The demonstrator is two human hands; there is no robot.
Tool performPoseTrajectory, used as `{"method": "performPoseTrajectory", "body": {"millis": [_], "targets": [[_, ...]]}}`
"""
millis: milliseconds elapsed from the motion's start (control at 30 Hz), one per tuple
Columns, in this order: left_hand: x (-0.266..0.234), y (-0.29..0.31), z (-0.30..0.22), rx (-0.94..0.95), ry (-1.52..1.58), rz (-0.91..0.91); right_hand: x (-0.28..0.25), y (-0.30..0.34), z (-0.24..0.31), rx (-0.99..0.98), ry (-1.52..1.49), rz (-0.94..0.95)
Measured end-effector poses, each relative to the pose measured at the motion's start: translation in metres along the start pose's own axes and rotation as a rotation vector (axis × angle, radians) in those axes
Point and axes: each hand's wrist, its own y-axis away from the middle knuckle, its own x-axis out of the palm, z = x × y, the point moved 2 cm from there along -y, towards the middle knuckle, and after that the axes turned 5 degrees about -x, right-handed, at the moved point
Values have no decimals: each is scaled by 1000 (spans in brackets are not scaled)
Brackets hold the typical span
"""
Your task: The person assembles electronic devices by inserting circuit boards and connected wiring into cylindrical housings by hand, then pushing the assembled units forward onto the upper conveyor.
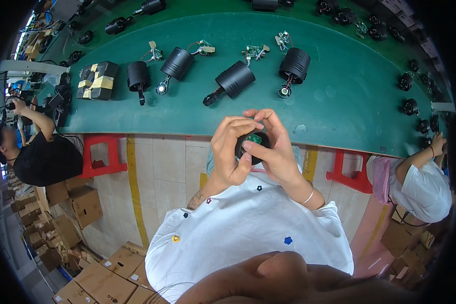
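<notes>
Both my hands are wrapped round a black cylindrical housing [259, 161] at the table's near edge, its open end facing up. A green circuit board [254, 138] shows inside the opening. My left hand [229, 150] grips the housing's left side, thumb near the rim. My right hand [280, 154] holds the right side, with its thumb reaching over the opening at the board. The fingertips meet at the far side. Beyond my hands lie similar black housings [236, 79], [295, 65], each with a wired circuit board [255, 51] hanging out.
A black block with yellow tape [97, 81] sits at the table's left. More black units [343, 16] line a green strip at the back and right. Co-workers sit at both sides near red stools [104, 156], [350, 171]. Cardboard boxes [104, 283] stand behind me at left.
</notes>
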Motion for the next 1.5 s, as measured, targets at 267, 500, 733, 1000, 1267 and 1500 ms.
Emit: {"method": "performPoseTrajectory", "body": {"millis": [267,500,733,1000,1267,1500], "targets": [[4,3,0,-6,25,-153,1,3,-12,5,-83,-20],[-1,0,-3,-42,46,-184,7,0,-10,93,-190,-56],[-3,-1,-11,-71,-20,-160,0,3,-17,147,-200,-16],[-1,-1,-12,-54,-133,-118,4,5,-19,81,-302,-27],[-2,-2,-12,-84,-102,-94,-3,6,-24,63,-370,9],[-7,-3,-4,-156,58,-104,3,6,-19,141,-376,-90]]}}
